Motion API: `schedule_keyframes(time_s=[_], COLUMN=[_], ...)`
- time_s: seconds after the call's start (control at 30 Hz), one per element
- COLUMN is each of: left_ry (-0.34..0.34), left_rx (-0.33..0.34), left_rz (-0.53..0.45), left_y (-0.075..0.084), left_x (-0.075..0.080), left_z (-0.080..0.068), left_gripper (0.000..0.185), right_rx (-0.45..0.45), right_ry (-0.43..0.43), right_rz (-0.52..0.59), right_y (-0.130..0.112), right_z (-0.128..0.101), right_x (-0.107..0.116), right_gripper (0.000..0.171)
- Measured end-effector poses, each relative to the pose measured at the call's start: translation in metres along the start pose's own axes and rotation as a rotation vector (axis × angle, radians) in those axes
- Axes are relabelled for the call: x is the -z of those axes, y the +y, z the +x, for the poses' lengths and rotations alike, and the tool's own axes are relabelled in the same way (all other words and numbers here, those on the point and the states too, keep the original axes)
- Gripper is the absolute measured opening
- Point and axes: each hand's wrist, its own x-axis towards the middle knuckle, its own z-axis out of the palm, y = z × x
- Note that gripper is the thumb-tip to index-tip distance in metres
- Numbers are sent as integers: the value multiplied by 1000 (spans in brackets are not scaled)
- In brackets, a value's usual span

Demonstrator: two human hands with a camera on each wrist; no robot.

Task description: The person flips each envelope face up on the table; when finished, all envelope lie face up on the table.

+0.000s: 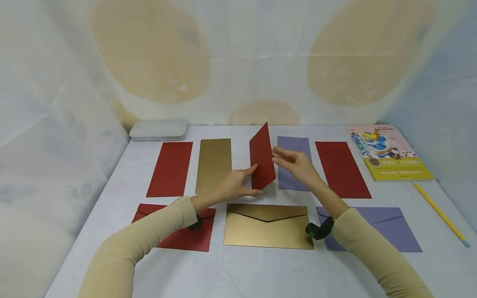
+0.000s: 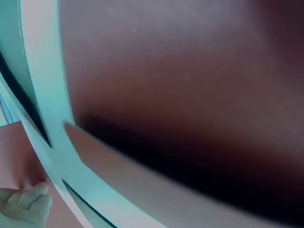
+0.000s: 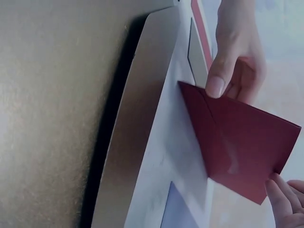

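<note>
Desk (image 1: 246,276): our cards lie in rows.
Left hand (image 1: 234,185): pinches red card (image 1: 262,156) upright.
Right hand (image 1: 297,163): fingers spread, steadying its far edge.

six cards (image 1: 262,156), three envelopes (image 1: 267,226), one book (image 1: 389,151)
</note>
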Motion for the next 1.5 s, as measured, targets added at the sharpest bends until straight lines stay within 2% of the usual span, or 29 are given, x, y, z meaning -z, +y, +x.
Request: schedule_keyframes(time_s=[0.13,0.23,0.33,0.53,0.7,0.87,1.0,1.2,1.5], left_ry=[29,56,85,163,219,264,299,337,347], left_rx=[-13,6,12,-25,-34,-63,-30,-13,27], left_rz=[-106,-155,-172,-218,-222,-200,-141,-119,-172], left_y=[2,4,6,12,16,11,6,1,-4], left_x=[-1,0,2,8,15,20,22,23,23], left_z=[-1,-3,-8,-18,-25,-33,-39,-45,-49], left_gripper=[93,98,102,102,100,100,98,95,90], right_rx=[49,77,89,93,110,84,70,84,108], right_ry=[6,0,-25,-87,-123,-217,-292,-384,-417], right_rz=[-4,-25,-34,-50,-82,-155,-220,-276,-292], right_y=[-5,-7,-11,-20,-11,-4,2,9,12], right_z=[0,1,3,5,8,6,4,2,0], right_x=[-4,-10,-16,-26,-34,-40,-42,-44,-47], right_gripper=[53,51,50,47,46,46,49,53,56])
